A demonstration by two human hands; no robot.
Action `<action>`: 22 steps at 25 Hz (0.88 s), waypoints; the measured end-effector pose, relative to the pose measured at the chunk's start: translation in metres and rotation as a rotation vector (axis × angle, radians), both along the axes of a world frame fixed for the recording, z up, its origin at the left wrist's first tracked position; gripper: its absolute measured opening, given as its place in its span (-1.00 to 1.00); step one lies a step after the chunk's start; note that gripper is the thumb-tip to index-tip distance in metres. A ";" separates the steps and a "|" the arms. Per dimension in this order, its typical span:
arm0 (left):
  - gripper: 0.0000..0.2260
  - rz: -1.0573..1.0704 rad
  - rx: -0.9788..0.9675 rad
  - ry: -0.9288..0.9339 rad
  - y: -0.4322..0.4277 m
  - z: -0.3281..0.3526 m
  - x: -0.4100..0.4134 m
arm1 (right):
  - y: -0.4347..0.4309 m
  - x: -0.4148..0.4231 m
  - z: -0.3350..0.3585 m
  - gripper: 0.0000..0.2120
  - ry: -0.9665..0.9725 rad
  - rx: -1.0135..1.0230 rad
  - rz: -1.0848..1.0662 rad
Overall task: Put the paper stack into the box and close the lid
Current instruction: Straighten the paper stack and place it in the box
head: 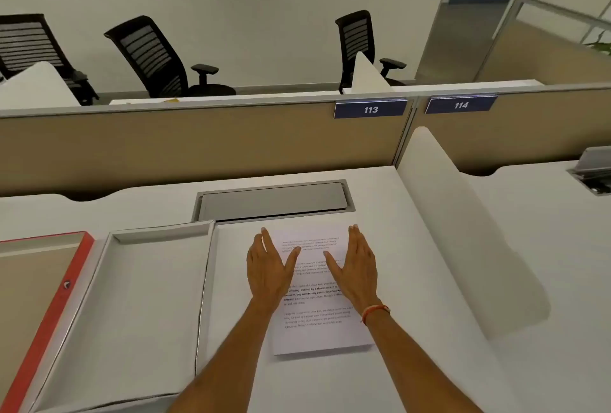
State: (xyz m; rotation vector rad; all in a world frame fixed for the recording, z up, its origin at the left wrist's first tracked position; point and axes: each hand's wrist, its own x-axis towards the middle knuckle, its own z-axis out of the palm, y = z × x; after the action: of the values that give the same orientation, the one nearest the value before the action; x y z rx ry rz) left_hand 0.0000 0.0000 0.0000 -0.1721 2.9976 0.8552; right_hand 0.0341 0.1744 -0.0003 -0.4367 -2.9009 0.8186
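A stack of white printed paper (pixel 319 330) lies flat on the white desk in front of me. My left hand (pixel 267 268) rests along the stack's left edge and my right hand (pixel 358 268) along its right edge, both with fingers straight and thumbs spread over the top sheet. Neither hand grips anything. Left of the stack sits a shallow white box (pixel 205 280), open and with nothing inside. Further left lies its red-rimmed lid (pixel 71 283), inner side up, partly cut off by the frame edge.
A grey cable hatch (pixel 274 201) is set into the desk just behind the paper. A white divider (pixel 463 224) stands on the right. A beige partition (pixel 198 144) with tags 113 and 114 closes the back. Black office chairs stand beyond it.
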 end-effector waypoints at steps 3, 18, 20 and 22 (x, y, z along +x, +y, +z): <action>-0.09 0.132 0.020 -0.121 0.001 -0.007 -0.001 | -0.002 0.001 -0.008 -0.04 -0.061 -0.121 -0.114; -0.15 0.356 0.149 -0.551 0.012 -0.010 -0.011 | -0.001 -0.011 -0.012 -0.07 -0.422 -0.221 -0.408; -0.20 0.324 0.127 -0.577 0.014 -0.007 -0.014 | 0.002 -0.014 -0.009 -0.15 -0.478 -0.249 -0.392; -0.24 0.295 0.098 -0.599 0.018 -0.005 -0.016 | 0.004 -0.017 -0.004 -0.20 -0.505 -0.250 -0.372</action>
State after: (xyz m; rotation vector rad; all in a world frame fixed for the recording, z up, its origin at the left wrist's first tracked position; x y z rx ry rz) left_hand -0.0160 0.0180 -0.0051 -0.7366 2.3963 0.7874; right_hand 0.0176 0.1779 -0.0047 -1.3365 -2.9812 1.1428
